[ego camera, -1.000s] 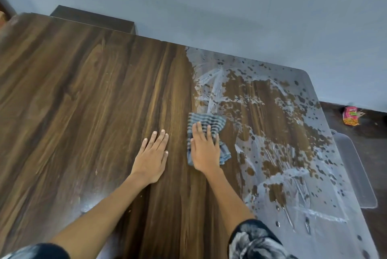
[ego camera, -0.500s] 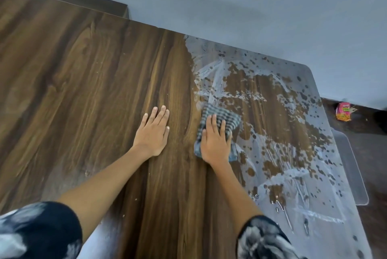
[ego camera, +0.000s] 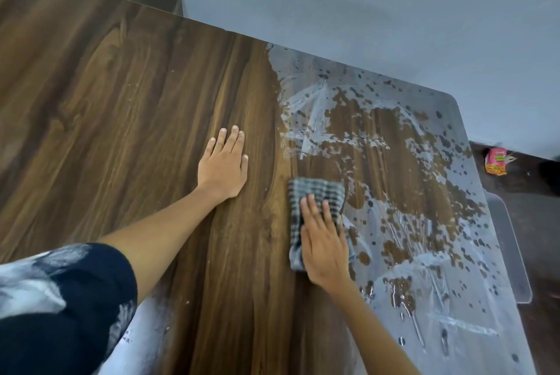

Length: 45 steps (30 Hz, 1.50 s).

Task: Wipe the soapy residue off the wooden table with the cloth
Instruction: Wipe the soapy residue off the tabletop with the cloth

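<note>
I've drawn my right hand (ego camera: 324,241) and the cloth (ego camera: 315,192) back toward me since the earlier frame; my fingers lie straight and close together, pressing the checked cloth flat on the table (ego camera: 121,120) at the near edge of the soapy film (ego camera: 424,223). My left hand (ego camera: 224,162) rests flat on dry wood, fingers together. Farther right, a pink packet (ego camera: 496,160) lies on the floor.

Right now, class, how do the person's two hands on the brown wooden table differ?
The left hand lies bare on dry wood; the right hand presses a blue-checked cloth. The left hand sits clear of the white soapy residue; the right hand is at the residue's edge. Both lie flat, fingers straight, on the brown wooden table.
</note>
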Tool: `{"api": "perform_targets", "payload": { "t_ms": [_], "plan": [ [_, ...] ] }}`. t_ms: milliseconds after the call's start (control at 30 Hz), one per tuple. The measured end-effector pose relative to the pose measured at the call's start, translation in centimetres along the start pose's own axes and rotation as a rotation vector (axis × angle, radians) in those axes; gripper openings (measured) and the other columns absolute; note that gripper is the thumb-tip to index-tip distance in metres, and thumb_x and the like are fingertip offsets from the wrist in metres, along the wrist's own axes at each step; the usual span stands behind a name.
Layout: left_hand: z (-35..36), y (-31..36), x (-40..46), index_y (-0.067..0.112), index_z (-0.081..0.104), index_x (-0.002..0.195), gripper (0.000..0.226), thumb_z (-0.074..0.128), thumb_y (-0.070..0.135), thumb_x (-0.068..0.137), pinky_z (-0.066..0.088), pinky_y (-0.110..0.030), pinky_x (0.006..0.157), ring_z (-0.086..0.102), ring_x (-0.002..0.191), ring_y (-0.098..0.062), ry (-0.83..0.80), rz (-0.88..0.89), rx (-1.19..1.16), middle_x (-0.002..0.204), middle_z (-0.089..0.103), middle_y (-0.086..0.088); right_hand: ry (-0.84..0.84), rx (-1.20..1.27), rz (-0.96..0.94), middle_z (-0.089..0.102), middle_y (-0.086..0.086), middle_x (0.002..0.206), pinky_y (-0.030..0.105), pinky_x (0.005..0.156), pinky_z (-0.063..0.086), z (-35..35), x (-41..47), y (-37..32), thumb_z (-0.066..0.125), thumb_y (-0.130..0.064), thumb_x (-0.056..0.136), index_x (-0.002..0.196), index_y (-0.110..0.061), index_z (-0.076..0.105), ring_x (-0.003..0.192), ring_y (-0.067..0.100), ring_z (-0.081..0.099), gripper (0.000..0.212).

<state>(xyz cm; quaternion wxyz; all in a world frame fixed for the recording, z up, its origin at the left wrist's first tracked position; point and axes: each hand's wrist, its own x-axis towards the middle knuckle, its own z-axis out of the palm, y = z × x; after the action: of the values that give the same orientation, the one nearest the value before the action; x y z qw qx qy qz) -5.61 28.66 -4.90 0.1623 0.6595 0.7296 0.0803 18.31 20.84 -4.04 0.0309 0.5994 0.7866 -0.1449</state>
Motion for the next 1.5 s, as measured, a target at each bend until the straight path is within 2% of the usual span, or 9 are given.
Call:
{"api": "perform_targets", "payload": {
  "t_ms": [200,467,600,800,933,1100,1233,1400,1500],
  "plan": [
    [0.6,-0.4,0.7,0.010,0.016,0.148,0.053,0.021,0.033,0.099,0.005,-0.036,0.118,0.004,0.144,-0.021,0.110,0.018,0.024,0.156,0.012,-0.003,-0.010,0.024,0.258,-0.005,-0.005,0.158,0.049,0.115,-0.002,-3.1,12.1,-2.5,0.016,-0.033,0.102,0.151,-0.023,-0.001,0.145,0.025,-0.007,0.052],
    [0.7,-0.2,1.0,0.009,0.021,0.146,0.054,0.025,0.032,0.098,0.007,-0.037,0.117,0.010,0.144,-0.022,0.134,0.026,0.040,0.155,0.018,-0.005,-0.011,-0.027,-0.228,0.003,-0.014,0.155,0.034,0.116,-0.007,-0.6,3.6,-3.6,0.005,-0.041,0.100,0.150,-0.030,0.006,0.145,0.013,-0.006,0.052],
    [0.7,-0.3,1.0,0.008,0.024,0.145,0.058,0.018,0.036,0.096,0.011,-0.039,0.116,0.014,0.143,-0.025,0.132,0.030,0.068,0.154,0.022,-0.007,0.020,-0.049,-0.078,0.010,-0.012,0.155,0.042,0.117,0.014,-0.6,3.7,-1.0,0.008,-0.039,0.101,0.150,-0.028,0.010,0.145,0.017,0.005,0.050],
    [0.9,-0.2,1.2,0.008,0.027,0.144,0.063,0.012,0.040,0.092,0.013,-0.039,0.116,0.018,0.142,-0.025,0.142,0.031,0.082,0.152,0.027,-0.007,0.005,0.003,0.215,-0.004,-0.005,0.159,0.051,0.115,-0.003,-4.1,17.2,-1.4,0.015,-0.036,0.102,0.151,-0.022,-0.003,0.145,0.024,-0.007,0.054],
    [1.0,-0.5,1.2,0.010,0.029,0.144,0.061,0.013,0.040,0.093,0.012,-0.036,0.117,0.018,0.142,-0.020,0.171,0.023,0.031,0.152,0.028,-0.004,0.006,-0.039,0.012,-0.005,-0.005,0.158,0.051,0.113,-0.006,-3.5,19.3,-4.9,0.016,-0.035,0.102,0.151,-0.022,0.000,0.145,0.025,-0.008,0.053],
    [1.0,-0.6,1.3,0.010,0.034,0.142,0.059,0.017,0.038,0.094,0.017,-0.037,0.116,0.022,0.141,-0.018,0.198,0.016,-0.026,0.150,0.032,-0.003,0.000,0.015,-0.184,-0.004,-0.014,0.155,0.038,0.116,-0.006,-1.6,10.2,-4.8,0.000,-0.044,0.095,0.150,-0.030,0.001,0.143,0.012,-0.013,0.057],
    [1.0,-0.5,1.4,0.009,0.034,0.142,0.058,0.019,0.037,0.094,0.019,-0.039,0.115,0.022,0.141,-0.020,0.193,0.014,-0.010,0.150,0.032,-0.004,0.010,0.009,-0.049,-0.013,-0.020,0.152,0.038,0.117,-0.005,-1.8,9.7,-2.2,-0.009,-0.048,0.093,0.146,-0.034,-0.008,0.141,0.008,-0.020,0.055],
    [1.2,-0.4,1.5,0.009,0.034,0.142,0.058,0.021,0.038,0.093,0.019,-0.039,0.115,0.022,0.141,-0.020,0.191,0.012,0.026,0.150,0.032,-0.004,0.028,0.003,0.145,-0.007,-0.007,0.158,0.049,0.115,-0.003,-3.9,19.3,-2.3,0.014,-0.036,0.102,0.150,-0.023,-0.004,0.144,0.021,-0.011,0.053],
    [1.2,-0.4,1.5,0.009,0.033,0.142,0.058,0.020,0.038,0.093,0.018,-0.039,0.115,0.022,0.141,-0.021,0.197,0.015,0.033,0.150,0.032,-0.004,0.037,0.015,0.108,-0.003,-0.004,0.159,0.052,0.114,-0.003,-4.4,23.1,-4.3,0.017,-0.034,0.102,0.151,-0.021,0.001,0.145,0.025,-0.008,0.053]
  ]
}}
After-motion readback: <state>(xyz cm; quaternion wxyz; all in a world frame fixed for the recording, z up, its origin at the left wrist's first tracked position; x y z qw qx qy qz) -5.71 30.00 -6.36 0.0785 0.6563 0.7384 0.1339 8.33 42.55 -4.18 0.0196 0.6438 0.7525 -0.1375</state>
